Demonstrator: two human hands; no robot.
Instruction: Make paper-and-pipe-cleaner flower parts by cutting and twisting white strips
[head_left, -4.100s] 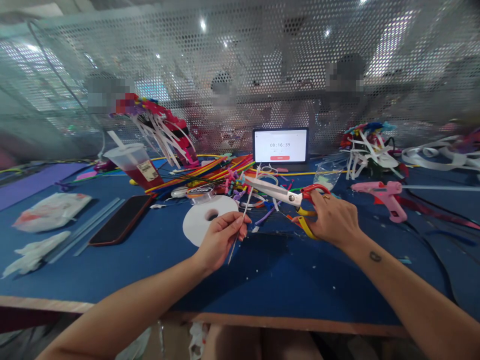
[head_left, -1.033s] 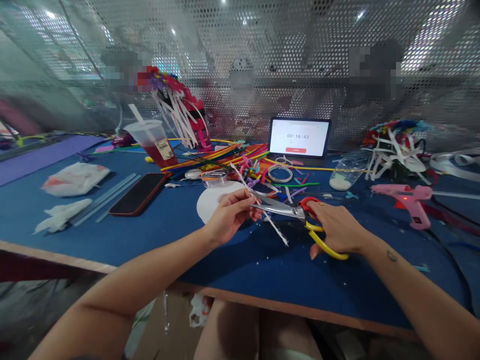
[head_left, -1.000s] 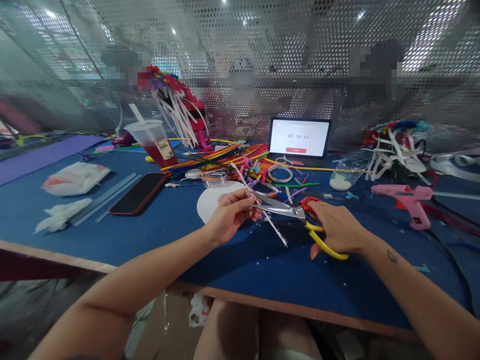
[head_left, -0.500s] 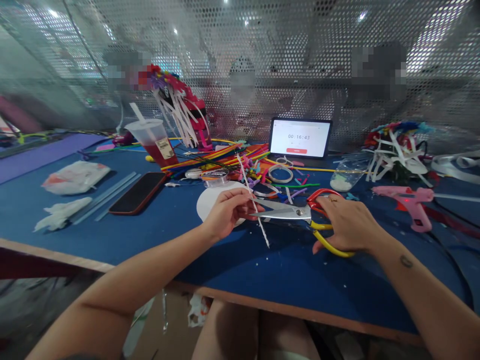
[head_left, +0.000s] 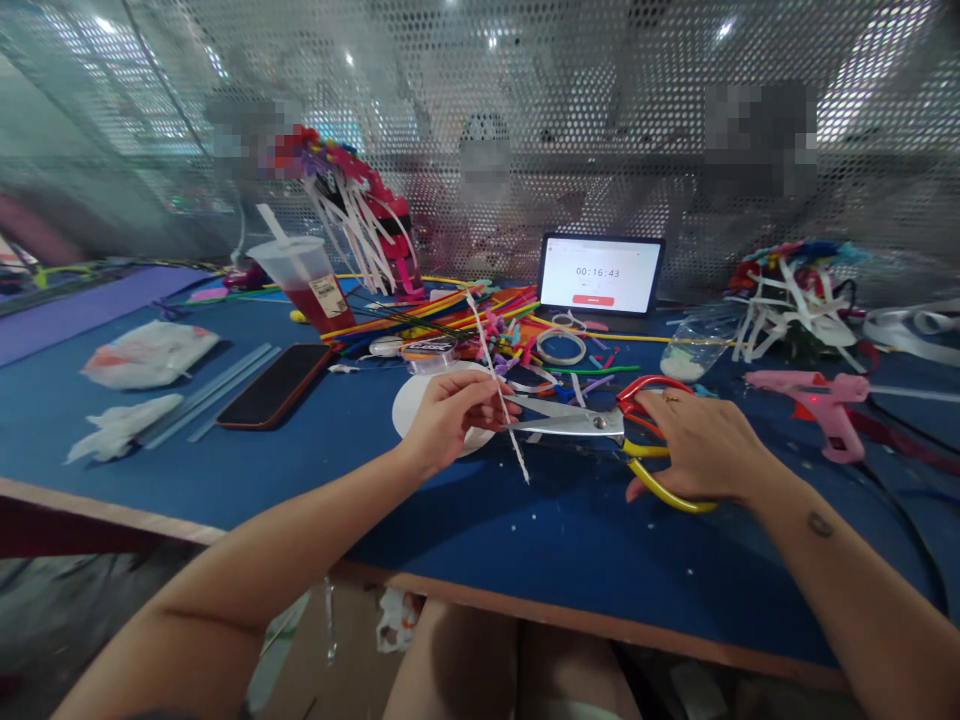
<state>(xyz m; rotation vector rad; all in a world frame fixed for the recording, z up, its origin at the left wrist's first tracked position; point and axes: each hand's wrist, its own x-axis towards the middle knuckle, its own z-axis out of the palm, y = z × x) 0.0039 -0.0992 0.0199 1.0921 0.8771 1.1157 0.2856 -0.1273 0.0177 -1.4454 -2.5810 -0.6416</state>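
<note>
A thin white twisted strip (head_left: 519,455) hangs at a slant from the pinched fingers of my left hand (head_left: 459,415). My right hand (head_left: 694,440) holds scissors (head_left: 577,420) with one red and one yellow handle. Their blades are parted and point left, with the tips at the strip beside my left fingertips. Under and behind my left hand lies a white round disc (head_left: 409,405), partly covered by the hand.
Colourful pipe cleaners (head_left: 442,318) lie behind my hands, near a tablet (head_left: 600,275) showing a timer. A phone (head_left: 276,385) and a drink cup (head_left: 304,285) are at left. On the right lies a pink glue gun (head_left: 817,400).
The white strip has shifted slightly up and left with my left hand. The scissors' blades look slightly closer together, and my right hand has moved slightly to the right.
</note>
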